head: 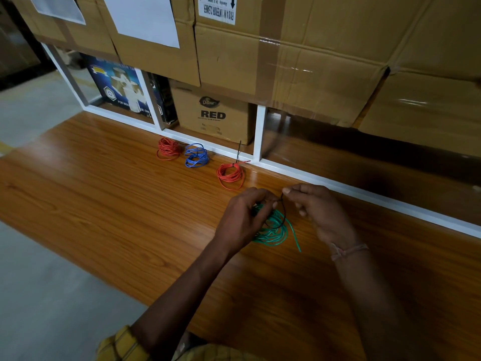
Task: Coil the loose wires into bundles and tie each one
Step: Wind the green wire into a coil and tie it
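A green wire coil [273, 229] lies on the wooden table [104, 204] between my hands, one loose end trailing to the lower right. A thin black tie [282, 214] loops around the coil. My left hand [244, 217] grips the coil and one end of the tie. My right hand [320, 212] pinches the other end of the tie just above the coil. Farther back sits a red coil [231, 175] bound with a black tie that sticks up. A blue coil [196, 155] and another red coil [168, 148] lie at the table's far edge.
A white-framed shelf [257, 134] runs along the back of the table, holding a "RED" carton [212, 113] and a blue printed box [119, 87]. Large taped cardboard boxes [312, 48] overhang above. Grey floor [39, 295] lies to the left.
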`<state>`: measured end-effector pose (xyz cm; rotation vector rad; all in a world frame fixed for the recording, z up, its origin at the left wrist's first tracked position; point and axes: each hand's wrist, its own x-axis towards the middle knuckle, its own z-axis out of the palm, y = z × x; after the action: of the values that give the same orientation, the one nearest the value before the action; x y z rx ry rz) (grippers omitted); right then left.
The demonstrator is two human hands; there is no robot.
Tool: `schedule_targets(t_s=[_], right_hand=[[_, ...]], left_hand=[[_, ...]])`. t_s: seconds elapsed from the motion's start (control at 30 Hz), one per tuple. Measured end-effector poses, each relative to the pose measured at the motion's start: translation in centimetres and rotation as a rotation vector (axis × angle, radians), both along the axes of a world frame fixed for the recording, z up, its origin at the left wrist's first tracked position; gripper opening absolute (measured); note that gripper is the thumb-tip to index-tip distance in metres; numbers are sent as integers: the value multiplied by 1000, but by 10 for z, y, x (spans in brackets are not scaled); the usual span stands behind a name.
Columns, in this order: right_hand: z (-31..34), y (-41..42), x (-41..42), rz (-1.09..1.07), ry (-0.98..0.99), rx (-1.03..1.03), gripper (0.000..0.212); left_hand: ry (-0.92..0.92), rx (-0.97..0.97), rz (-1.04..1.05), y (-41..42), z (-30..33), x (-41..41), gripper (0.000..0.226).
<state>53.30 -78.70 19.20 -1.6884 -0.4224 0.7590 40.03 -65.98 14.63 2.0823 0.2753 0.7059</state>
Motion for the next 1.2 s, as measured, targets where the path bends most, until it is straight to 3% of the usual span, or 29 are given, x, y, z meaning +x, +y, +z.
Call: schedule_targets(t_s=[0.23, 0.43, 0.63, 0.8, 1.2], right_hand=[[-11, 11, 16, -289, 67, 154, 21], [-18, 16, 20, -267, 129, 236, 15], [-14, 26, 25, -308, 90, 246, 12], [-14, 32, 28, -329, 195, 299, 20], [-33, 58, 37, -339, 196, 219, 27]], left_hand=[[87, -129, -77, 1, -5, -2, 6], [123, -351, -111, 1, -10, -6, 13], [154, -339, -143, -1, -15, -4, 18], [217, -302, -61, 2, -30, -3, 12], [275, -330, -80, 5, -40, -5, 15]])
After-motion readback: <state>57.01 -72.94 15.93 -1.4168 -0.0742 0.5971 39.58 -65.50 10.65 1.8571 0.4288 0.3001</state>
